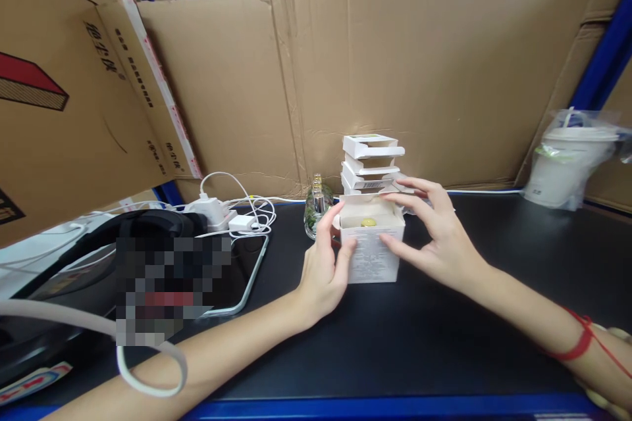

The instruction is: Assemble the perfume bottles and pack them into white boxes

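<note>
A small white carton (374, 256) with fine print on its front stands upright on the black tabletop, its top open and a flap raised at the back. Inside it shows the top of a gold round cap (368, 222). My left hand (323, 270) grips the carton's left side, thumb on the front face. My right hand (439, 237) is at the right, thumb against the front near the rim and fingers at the raised flap. Right behind is a stack of open white boxes (371, 164). Beside them are glass bottles with gold caps (316, 210), partly hidden.
To the left lie a tablet (249, 270), a white charger (207, 210) with tangled cables, and a black headset (148, 223). A bagged white paper cup (563, 164) stands at the far right. Cardboard walls (434, 72) enclose the back and left; a blue edge (395, 406) runs along the front.
</note>
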{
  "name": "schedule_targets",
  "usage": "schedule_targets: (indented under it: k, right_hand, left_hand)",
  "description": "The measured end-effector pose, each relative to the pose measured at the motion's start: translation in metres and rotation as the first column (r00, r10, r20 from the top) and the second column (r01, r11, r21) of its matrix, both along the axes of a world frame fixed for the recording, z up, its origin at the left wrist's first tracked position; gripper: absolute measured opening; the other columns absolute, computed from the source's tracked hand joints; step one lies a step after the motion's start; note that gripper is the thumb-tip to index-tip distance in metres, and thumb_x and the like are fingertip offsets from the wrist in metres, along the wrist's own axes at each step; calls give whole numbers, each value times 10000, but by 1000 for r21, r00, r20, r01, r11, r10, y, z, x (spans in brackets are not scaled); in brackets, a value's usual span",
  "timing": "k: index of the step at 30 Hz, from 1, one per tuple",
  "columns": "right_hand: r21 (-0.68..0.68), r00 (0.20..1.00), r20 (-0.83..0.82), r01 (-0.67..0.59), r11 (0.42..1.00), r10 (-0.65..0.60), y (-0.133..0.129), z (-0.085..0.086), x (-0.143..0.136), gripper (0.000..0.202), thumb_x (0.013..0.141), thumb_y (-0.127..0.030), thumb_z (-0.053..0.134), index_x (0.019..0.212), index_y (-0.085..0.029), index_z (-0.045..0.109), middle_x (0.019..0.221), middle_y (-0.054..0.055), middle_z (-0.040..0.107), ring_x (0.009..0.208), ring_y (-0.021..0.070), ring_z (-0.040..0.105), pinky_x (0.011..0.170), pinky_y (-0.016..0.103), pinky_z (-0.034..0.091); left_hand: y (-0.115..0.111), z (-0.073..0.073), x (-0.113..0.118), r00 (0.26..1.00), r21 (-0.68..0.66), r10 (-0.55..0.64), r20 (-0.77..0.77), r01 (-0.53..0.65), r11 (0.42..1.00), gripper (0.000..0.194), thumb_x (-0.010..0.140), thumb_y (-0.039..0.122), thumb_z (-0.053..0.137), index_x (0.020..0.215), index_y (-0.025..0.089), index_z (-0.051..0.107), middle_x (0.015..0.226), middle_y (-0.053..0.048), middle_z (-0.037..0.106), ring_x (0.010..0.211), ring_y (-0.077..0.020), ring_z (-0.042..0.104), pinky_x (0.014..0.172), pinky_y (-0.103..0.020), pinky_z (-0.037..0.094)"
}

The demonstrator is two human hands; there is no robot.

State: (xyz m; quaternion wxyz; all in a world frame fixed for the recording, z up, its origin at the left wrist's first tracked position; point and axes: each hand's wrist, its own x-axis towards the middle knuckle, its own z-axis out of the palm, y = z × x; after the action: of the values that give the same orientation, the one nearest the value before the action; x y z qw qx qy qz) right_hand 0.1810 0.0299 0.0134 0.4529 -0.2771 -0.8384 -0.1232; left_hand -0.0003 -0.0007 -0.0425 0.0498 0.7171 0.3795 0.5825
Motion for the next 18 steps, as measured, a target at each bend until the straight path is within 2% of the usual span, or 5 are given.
schedule_targets:
  k: [4, 8, 12, 15, 18]
  right_hand:
    - [-37, 999, -39, -17, 999, 15, 1, 2, 1, 296, 819, -346, 543, 1085, -216, 537, 1175, 109, 461, 1157, 238, 443, 915, 418, 428]
    - [-45, 997, -55, -61, 997, 58, 0, 4, 1, 243, 818, -309, 556, 1041, -214, 560, 1117, 100, 483, 1118, 223, 473, 899, 401, 447]
    - [-154, 989, -124, -98, 983, 79, 0, 3, 0, 200, 835, -311, 532, 1015, -234, 571, 1084, 71, 506, 1084, 196, 498, 904, 380, 454]
    - [-239, 974, -207, -140, 961, 90, 1, 2, -1, 185, 841, -315, 516, 993, -236, 586, 1038, 57, 539, 1007, 171, 534, 816, 324, 500]
    - [-269, 964, -250, -159, 950, 91, 1, 2, -2, 180, 830, -314, 527, 970, -232, 606, 1004, 54, 562, 918, 157, 564, 724, 285, 522]
  left_hand:
    - [2, 0, -2, 1000, 13, -2, 9, 2, 1000, 422, 925, 258, 372, 1327, 253, 244, 1250, -101, 476, 961, -166, 570, 813, -330, 496]
    - [0, 5, -2, 999, 19, 32, 13, -32, 999, 431, 921, 271, 389, 1326, 248, 244, 1242, -97, 482, 1000, -166, 558, 757, -285, 504]
    - [-2, 10, -1, 999, 3, 40, 30, -40, 999, 422, 915, 277, 395, 1308, 205, 261, 1216, -117, 498, 1033, -186, 548, 736, -282, 508]
    - [-2, 12, 0, 999, 11, 44, 5, -44, 999, 396, 911, 268, 400, 1288, 206, 298, 1236, -110, 488, 1043, -184, 542, 746, -280, 504]
    - [-2, 13, 0, 998, 26, 58, -13, -57, 998, 377, 911, 264, 401, 1275, 211, 320, 1248, -101, 480, 1025, -171, 545, 748, -267, 499]
